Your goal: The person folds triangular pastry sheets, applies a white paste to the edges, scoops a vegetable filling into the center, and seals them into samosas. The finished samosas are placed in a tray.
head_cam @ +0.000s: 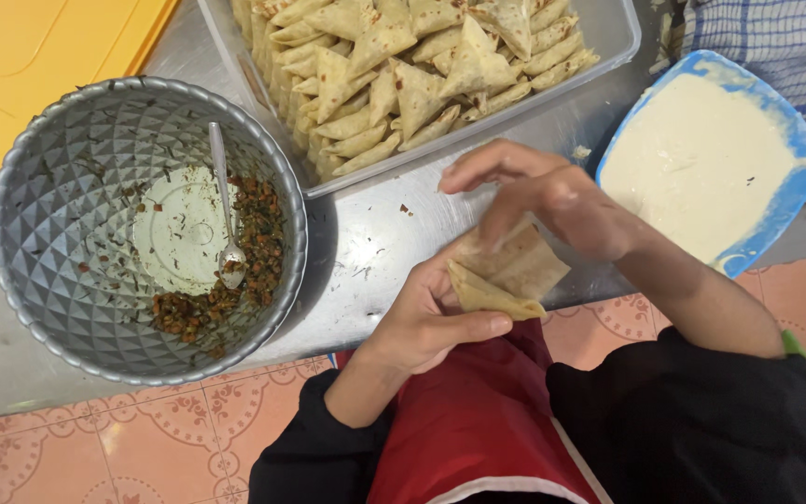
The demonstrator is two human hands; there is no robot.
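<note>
My left hand (426, 317) holds a thin pastry sheet (506, 275) folded into a cone, thumb pressed along its lower edge. My right hand (543, 196) rests on the top of the same sheet, fingers curled over its upper flap. Both hands hover just over the near edge of a metal table (375, 243). A large grey metal bowl (58, 243) to the left holds a small remainder of brown minced filling (235, 280) and a spoon (224, 205). A clear plastic tub (608, 37) behind my hands is packed with folded triangular pastries (412, 65).
A blue bowl (799, 140) of white paste (692, 163) stands at the right. A yellow board (39, 56) lies at the back left. A checked cloth (776, 37) lies at the top right. Patterned floor tiles (142, 439) and my red and black clothing show below.
</note>
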